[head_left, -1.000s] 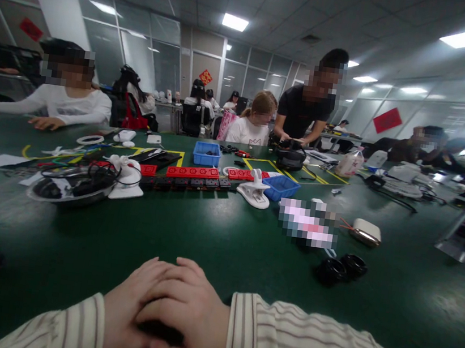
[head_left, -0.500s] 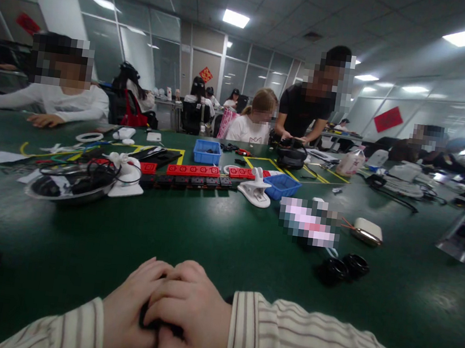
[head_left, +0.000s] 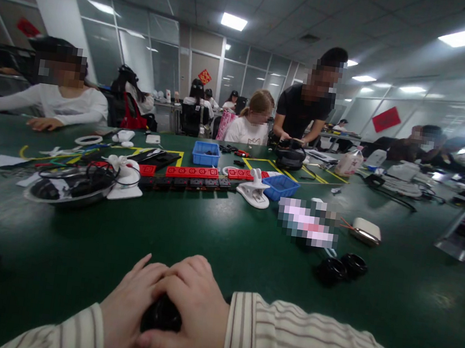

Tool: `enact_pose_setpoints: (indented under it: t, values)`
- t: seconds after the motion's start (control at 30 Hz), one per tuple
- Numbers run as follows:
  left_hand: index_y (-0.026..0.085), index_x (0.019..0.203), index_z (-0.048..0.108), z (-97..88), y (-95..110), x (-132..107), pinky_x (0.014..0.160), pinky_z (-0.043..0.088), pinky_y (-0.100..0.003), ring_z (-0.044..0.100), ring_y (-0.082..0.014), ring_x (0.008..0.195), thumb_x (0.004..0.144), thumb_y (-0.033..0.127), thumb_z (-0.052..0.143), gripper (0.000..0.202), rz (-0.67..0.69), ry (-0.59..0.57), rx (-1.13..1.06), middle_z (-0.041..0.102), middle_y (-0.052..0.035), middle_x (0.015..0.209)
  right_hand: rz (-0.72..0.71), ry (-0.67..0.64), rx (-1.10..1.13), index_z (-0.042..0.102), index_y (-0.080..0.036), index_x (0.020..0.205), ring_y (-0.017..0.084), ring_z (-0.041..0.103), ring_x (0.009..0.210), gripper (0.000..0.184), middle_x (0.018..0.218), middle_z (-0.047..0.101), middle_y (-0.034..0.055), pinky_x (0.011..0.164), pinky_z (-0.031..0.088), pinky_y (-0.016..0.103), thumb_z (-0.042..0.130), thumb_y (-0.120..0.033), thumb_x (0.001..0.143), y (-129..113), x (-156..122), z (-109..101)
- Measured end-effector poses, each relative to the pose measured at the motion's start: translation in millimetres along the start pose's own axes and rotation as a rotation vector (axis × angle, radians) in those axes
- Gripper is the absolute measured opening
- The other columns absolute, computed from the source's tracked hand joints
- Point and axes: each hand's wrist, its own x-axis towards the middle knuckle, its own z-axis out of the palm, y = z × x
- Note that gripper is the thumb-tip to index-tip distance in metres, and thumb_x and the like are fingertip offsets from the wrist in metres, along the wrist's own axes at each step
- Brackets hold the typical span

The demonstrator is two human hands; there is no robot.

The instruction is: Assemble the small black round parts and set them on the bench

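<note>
The left hand (head_left: 132,303) and right hand (head_left: 200,309) come together at the lower centre of the frame, cupped around a rounded black piece (head_left: 162,314) that shows in the gap between them. The left slants up from the lower left, fingers pointing away; the right arches over the piece, fingers meeting the left's, thumb bent beneath. The right forearm's striped sleeve (head_left: 313,344) lies nearly level across the lower right. On the green bench (head_left: 215,237), two black round parts (head_left: 332,271) sit right of centre.

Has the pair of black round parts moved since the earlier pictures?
No: the pair of black round parts shows no shift any way against the pale case.
</note>
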Motion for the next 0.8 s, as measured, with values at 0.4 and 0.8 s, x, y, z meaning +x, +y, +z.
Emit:
enact_pose_setpoints:
  t: [0.4, 0.8]
  values:
    - [0.023, 0.083, 0.062, -3.4, -10, 7, 0.100, 0.032, -0.044, 0.050, -0.0261, 0.098, 0.052, 0.041, 0.066, 0.036, 0.077, -0.116, -0.141, 0.059, -0.0023, 0.098, -0.312, -0.279, 0.099, 0.052, -0.020, 0.067, 0.015, 0.045, 0.090, 0.004, 0.078, 0.061, -0.0049, 0.093, 0.025, 0.034, 0.050, -0.023, 0.066, 0, 3, -9]
    - [0.022, 0.114, 0.048, 4.9, -7, -2, 0.101, 0.027, -0.052, 0.050, -0.0281, 0.102, 0.051, 0.059, 0.062, 0.075, 0.078, -0.008, -0.017, 0.055, -0.0085, 0.111, -0.149, 0.046, 0.086, 0.051, -0.017, 0.087, 0.014, 0.047, 0.085, 0.045, 0.088, 0.057, 0.0023, 0.082, 0.034, 0.031, 0.057, -0.054, 0.063, 1, 1, 0]
